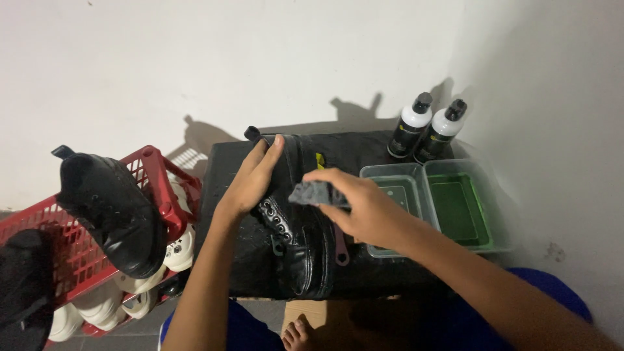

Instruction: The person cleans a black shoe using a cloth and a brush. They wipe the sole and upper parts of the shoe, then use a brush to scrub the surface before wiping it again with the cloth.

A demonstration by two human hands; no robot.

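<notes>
Hands are working together: our left hand [255, 177] is gripping the glossy black leather lace-up boot [300, 227] lying lengthwise toward us, while our right hand [361, 208] is pinching a grey cloth pad [313, 193] just above it.

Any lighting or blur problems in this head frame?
Head view: hard light from the front throws sharp shadows of the two bottles onto the wall; the black boot melts into the black surface; the right hand and grey cloth look slightly soft.
</notes>
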